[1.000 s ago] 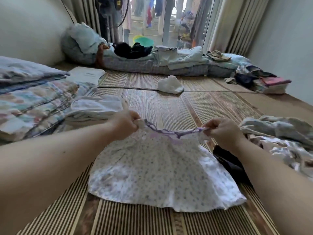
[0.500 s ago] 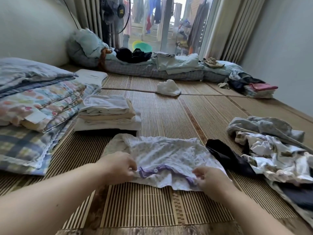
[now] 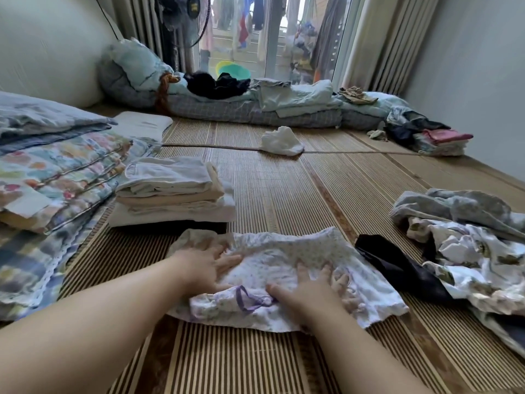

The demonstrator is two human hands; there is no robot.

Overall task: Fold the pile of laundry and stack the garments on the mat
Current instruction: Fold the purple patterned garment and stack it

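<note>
Head view, item: floral dress (image 3: 298,268), half-folded, toward the near edge of the mat (image 3: 284,189), between folded stack (image 3: 170,191) and unfolded pile (image 3: 468,245). Risk: the bunched purple neckline may crease crooked, or the thin cloth may slide under smoothing. Left grip (image 3: 204,268) and right grip (image 3: 315,291), fingers spread flat and clasping nothing, press from above; the dress lies directly beneath both.

Laundry pile (image 3: 466,251) partly beyond right edge
</note>
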